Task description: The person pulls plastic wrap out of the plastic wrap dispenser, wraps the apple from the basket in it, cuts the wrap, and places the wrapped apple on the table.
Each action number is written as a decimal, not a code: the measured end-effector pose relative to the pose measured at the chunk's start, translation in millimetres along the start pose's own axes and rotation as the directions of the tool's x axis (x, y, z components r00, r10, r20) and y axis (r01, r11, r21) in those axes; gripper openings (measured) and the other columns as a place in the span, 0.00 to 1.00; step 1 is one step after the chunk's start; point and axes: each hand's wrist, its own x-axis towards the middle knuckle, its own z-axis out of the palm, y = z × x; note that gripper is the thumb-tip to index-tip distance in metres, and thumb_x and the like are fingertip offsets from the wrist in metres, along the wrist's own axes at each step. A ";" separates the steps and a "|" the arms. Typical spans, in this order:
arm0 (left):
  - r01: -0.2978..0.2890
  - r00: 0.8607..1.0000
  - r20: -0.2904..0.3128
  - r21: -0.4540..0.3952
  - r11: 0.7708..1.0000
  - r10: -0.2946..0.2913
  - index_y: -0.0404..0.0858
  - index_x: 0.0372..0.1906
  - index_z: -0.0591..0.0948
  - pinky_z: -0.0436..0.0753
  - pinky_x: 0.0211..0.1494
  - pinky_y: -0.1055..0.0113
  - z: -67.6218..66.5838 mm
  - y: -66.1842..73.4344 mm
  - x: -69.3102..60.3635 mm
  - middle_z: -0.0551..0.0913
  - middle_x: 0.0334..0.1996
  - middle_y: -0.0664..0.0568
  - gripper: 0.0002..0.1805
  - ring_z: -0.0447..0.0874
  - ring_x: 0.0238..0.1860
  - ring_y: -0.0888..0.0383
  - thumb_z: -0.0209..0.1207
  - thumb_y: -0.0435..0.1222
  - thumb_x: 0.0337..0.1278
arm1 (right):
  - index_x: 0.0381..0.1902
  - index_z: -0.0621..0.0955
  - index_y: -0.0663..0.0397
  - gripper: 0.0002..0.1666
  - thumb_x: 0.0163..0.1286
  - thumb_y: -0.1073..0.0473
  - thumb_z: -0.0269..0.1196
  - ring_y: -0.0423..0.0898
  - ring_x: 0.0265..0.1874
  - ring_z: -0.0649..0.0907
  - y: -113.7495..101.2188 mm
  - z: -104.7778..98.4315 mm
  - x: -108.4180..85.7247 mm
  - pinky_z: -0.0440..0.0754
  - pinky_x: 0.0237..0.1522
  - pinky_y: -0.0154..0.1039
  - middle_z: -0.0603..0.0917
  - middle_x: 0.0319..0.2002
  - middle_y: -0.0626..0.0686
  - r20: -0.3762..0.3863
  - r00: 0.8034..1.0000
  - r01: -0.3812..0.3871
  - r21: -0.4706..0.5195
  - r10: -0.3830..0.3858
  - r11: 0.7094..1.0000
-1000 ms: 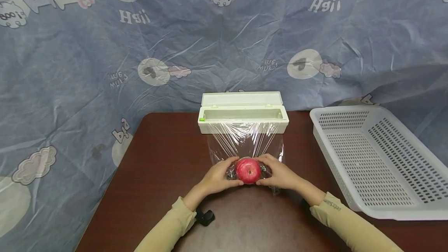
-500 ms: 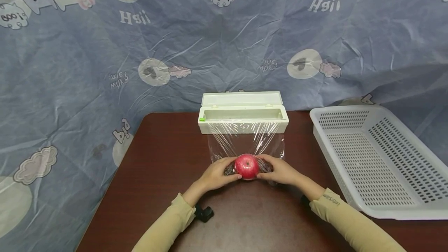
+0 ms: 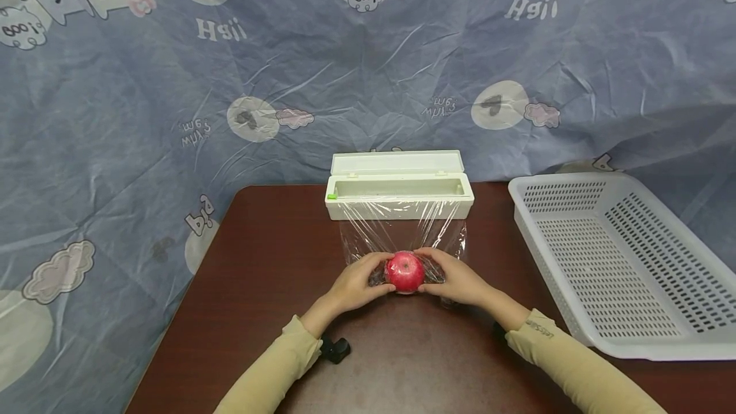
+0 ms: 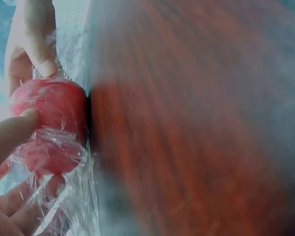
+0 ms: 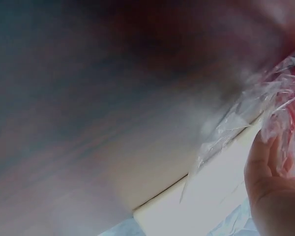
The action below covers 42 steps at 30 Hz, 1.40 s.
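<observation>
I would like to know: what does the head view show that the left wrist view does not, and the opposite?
Only the head view: the open white box, the left sleeve, and the right sleeve.

Only the left wrist view: a creased band of film across the side of the apple.

Both: the apple, film around it, the left hand and right hand holding it, and the brown tabletop.

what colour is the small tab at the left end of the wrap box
Bright green. The small tab on the box shows best in the head view.
</observation>
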 end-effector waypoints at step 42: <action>0.376 0.923 0.109 -0.462 0.803 -0.369 0.36 0.50 0.79 0.78 0.43 0.66 -14.9 -36.1 66.5 0.83 0.41 0.46 0.20 0.81 0.43 0.56 0.60 0.46 0.58 | 0.57 0.74 0.65 0.28 0.69 0.48 0.57 0.45 0.36 0.81 30.7 -24.2 54.4 0.77 0.44 0.42 0.83 0.39 0.55 0.132 0.964 -0.253 0.187 0.231 0.949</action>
